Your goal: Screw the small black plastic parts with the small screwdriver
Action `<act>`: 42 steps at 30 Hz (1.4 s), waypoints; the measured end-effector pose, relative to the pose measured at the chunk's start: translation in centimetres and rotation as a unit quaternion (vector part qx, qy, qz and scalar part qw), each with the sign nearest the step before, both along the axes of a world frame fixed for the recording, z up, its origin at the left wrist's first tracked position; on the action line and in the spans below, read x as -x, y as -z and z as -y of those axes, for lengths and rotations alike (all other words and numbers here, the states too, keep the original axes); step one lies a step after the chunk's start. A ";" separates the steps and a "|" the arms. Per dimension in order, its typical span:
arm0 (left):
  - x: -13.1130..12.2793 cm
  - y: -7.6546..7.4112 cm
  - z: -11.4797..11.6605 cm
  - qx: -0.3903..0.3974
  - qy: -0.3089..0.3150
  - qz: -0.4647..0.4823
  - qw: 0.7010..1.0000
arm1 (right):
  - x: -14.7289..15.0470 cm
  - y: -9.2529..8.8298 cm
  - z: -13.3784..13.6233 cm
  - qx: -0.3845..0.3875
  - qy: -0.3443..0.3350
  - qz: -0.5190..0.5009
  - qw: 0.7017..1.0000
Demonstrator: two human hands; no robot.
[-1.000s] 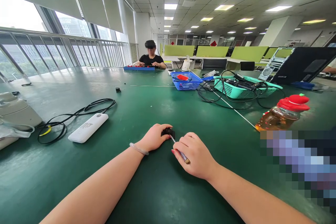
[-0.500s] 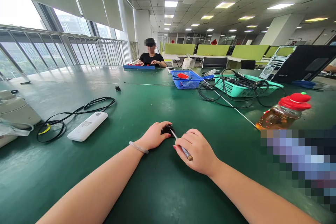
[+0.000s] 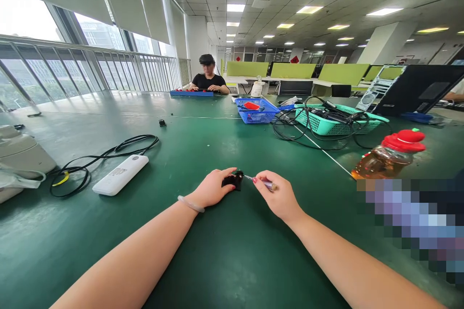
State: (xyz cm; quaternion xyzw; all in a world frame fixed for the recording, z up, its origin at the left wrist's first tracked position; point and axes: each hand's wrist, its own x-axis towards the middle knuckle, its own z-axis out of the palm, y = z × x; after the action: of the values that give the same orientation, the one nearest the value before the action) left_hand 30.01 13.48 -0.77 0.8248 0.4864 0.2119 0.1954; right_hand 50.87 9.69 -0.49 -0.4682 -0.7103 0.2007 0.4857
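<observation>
Low over the green table [image 3: 232, 260], my left hand [image 3: 213, 187] holds a small black part [image 3: 237, 181] between thumb and fingers. Much of that part is hidden by the fingers, and its exact kind cannot be made out. My right hand [image 3: 279, 195] pinches a slim screwdriver [image 3: 270, 185] with a thin metal shaft and a brownish handle end. It lies nearly level, with its tip pointing left at the right side of the black part. Whether the tip touches the part is too small to tell.
To the left lie a white power bank [image 3: 121, 175] and a black cable [image 3: 108, 152]. Beyond my hands stand a blue basket [image 3: 259, 115] and a green basket [image 3: 322, 128] of cables. A red-capped bottle [image 3: 387, 157] is at right. A person [image 3: 209, 79] sits across the table.
My right hand has shifted right, and the screwdriver has swung from a steep slant to nearly level. The black part has turned slightly in my left hand, showing more of its right side.
</observation>
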 end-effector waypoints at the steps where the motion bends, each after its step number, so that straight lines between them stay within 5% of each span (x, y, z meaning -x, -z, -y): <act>1: 0.0 0.0 0.0 0.000 0.000 -0.003 1.000 | -0.2 0.1 -0.3 0.035 0.009 -0.044 0.998; 4: 0.0 0.0 0.0 -0.006 0.016 -0.009 1.000 | -0.6 0.6 -1.3 0.110 0.054 -0.191 0.974; 9: 0.0 0.0 0.0 -0.016 0.035 -0.014 0.999 | -0.8 0.8 -2.0 0.116 0.067 -0.343 0.930; 21: 0.1 0.2 -0.1 -0.004 0.023 -0.015 1.000 | -0.4 1.3 -0.9 0.125 -0.044 -0.096 0.986; 35: 0.1 0.3 -0.2 -0.013 0.026 -0.022 0.999 | 0.0 0.0 0.2 0.071 -0.022 -0.039 0.996; 42: 0.1 0.6 -0.3 -0.025 0.034 -0.024 0.999 | 0.1 -0.3 0.7 0.065 -0.073 0.000 0.995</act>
State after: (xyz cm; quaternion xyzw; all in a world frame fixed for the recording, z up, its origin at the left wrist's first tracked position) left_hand 29.91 13.79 -1.36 0.8505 0.4571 0.1972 0.1696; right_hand 50.80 8.95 -0.17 -0.4458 -0.7282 0.2808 0.4383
